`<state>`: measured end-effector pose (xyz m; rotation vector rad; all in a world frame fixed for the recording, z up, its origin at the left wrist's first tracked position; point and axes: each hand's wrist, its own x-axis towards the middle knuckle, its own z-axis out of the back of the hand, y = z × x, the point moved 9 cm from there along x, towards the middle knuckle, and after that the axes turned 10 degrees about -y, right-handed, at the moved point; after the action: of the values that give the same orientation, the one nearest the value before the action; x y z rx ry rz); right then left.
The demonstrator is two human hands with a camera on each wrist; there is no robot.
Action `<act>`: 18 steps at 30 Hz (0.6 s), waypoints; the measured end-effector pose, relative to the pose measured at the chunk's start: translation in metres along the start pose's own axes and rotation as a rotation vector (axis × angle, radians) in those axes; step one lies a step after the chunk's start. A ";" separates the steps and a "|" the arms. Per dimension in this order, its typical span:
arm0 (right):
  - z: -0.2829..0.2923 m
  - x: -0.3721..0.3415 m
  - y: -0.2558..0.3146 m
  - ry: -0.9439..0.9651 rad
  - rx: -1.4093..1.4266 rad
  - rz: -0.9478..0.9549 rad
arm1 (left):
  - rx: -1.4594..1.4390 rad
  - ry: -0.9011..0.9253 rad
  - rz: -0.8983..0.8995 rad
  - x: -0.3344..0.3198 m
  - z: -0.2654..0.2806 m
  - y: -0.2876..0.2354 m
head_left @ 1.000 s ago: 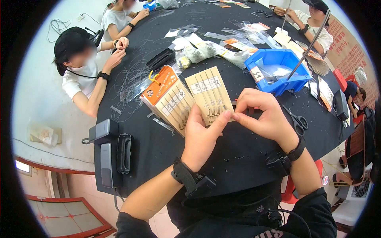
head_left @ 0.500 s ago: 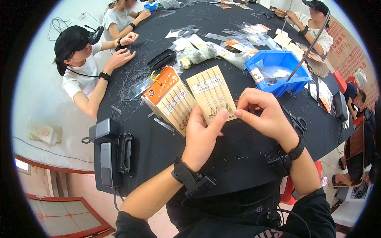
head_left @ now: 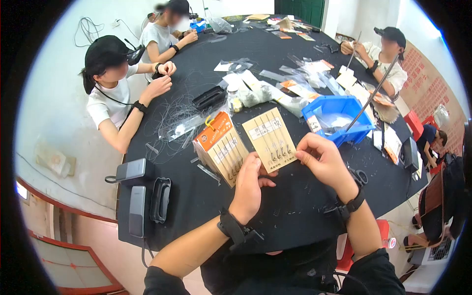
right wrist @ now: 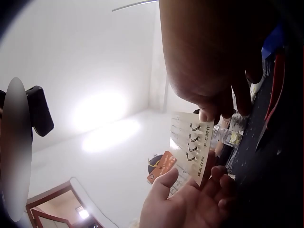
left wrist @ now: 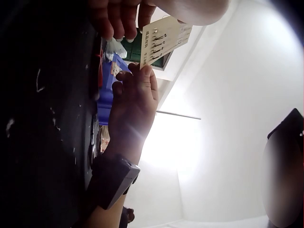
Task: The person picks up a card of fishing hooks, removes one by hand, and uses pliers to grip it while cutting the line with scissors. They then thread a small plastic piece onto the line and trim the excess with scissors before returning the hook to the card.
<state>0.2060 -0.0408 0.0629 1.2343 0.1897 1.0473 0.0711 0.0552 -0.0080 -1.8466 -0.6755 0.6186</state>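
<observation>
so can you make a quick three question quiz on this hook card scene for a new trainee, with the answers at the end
1. Multiple choice: in the head view, which corner of the loose hook card does the right hand pinch?
a) upper left
b) lower right
c) upper right

2. True or false: in the head view, the blue bin is to the right of the orange-topped card stack.

3. Count: how many hooks show in the row on the loose hook card?

Key: 1. b, lower right. 2. True. 3. Four.
</observation>
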 end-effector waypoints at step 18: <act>-0.007 0.000 0.016 0.191 0.122 0.080 | -0.129 -0.042 -0.153 0.002 0.001 -0.004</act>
<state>0.1930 -0.0370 0.0736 1.2594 0.3581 1.2387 0.0713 0.0585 -0.0050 -1.8837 -0.8933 0.5251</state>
